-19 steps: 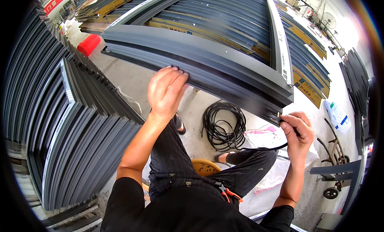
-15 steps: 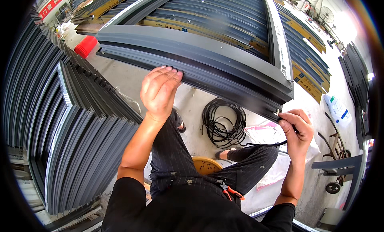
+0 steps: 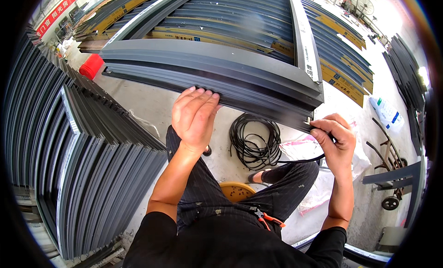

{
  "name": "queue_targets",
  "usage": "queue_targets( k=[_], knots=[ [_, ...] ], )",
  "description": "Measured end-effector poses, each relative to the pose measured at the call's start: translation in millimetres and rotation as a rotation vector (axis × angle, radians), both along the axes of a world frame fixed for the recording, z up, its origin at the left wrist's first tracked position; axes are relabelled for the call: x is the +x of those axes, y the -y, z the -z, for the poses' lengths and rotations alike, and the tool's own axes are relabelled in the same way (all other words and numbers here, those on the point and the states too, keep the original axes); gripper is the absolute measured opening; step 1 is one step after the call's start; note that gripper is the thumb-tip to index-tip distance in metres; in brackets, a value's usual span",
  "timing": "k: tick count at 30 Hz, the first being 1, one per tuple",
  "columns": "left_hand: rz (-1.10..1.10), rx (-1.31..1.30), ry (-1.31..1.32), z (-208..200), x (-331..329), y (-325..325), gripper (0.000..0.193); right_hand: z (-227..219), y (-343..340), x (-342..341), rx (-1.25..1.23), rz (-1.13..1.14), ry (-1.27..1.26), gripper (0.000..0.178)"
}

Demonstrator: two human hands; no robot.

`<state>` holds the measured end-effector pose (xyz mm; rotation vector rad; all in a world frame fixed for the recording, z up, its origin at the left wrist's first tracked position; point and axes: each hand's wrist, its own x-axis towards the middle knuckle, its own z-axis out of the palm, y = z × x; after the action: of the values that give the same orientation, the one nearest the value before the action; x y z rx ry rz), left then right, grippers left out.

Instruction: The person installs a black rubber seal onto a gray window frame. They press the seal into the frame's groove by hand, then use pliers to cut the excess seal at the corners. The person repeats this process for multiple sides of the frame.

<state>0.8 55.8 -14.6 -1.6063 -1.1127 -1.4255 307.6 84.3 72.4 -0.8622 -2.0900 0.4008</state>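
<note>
A dark grey metal window frame (image 3: 198,60) extends in front of me, its near side slanting down toward the right. My left hand (image 3: 194,118) is closed over the lower edge of that side, left of its middle, fingertips on the grooved profile. At the right corner my right hand (image 3: 338,143) pinches a black rubber sealing strip (image 3: 302,161) against the frame's end. From there the strip hangs down and runs to a loose black coil (image 3: 255,143) on the floor. The part under my right fingers is hidden.
Stacked grey frames (image 3: 101,175) stand at my left, and long profiles (image 3: 235,18) lie beyond. Orange-handled pliers (image 3: 270,219) rest at my lap, above a yellow basin (image 3: 236,191). A red bucket (image 3: 91,66), a white bottle (image 3: 386,114) and a hand cart (image 3: 390,175) stand further out.
My view has shifted slightly, so the frame appears farther left. Both hands keep their places on it, the left at the lower edge and the right at the corner with the strip.
</note>
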Motion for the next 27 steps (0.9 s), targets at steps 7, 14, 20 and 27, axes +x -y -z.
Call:
queue_targets(
  k=[7,14,20,27],
  knots=[
    [0.033,-0.147,-0.025,-19.9,-6.0,9.3,0.029,-4.4,3.3,4.6,-0.069,-0.048,-0.009,0.016],
    [-0.015,-0.253,-0.011,-31.0,0.0,16.0,0.031,-24.1,5.4,5.9,-0.467,-0.143,-0.197,0.011],
    [0.088,-0.095,-0.022,-10.4,16.7,1.8,0.038,-13.4,9.2,7.2,-0.445,-0.065,-0.120,0.010],
    [0.077,-0.113,-0.006,-16.2,18.4,3.8,0.027,-14.9,7.1,4.8,-0.311,-0.001,-0.008,0.009]
  ],
)
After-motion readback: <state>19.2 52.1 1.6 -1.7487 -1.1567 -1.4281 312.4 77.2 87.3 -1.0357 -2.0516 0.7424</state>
